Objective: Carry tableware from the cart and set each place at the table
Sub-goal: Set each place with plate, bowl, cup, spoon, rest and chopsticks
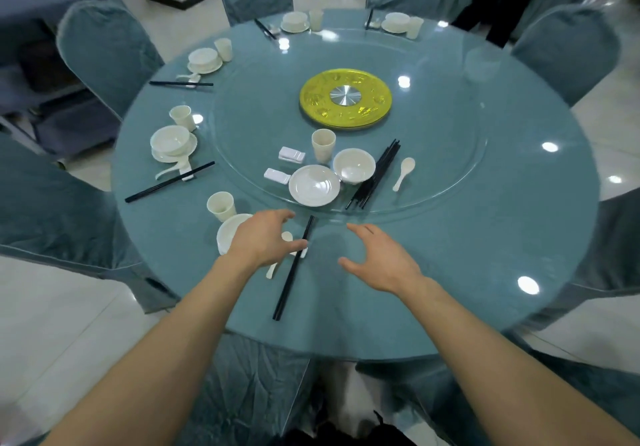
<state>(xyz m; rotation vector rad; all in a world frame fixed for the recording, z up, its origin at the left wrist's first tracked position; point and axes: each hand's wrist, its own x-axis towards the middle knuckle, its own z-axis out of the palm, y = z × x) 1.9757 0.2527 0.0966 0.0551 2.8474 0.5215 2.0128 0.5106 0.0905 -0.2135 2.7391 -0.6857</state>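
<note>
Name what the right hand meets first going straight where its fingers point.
Probably the white plate on the glass turntable; if the right hand is low, the turntable's rim comes first. Height is unclear.

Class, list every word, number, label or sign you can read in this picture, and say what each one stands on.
No readable text anywhere.
Yellow disc in the middle of the table: raised gold marks, too blurred to tell whether they are writing.
Cups, bowls, plates, chopsticks: plain, no print visible.
</note>
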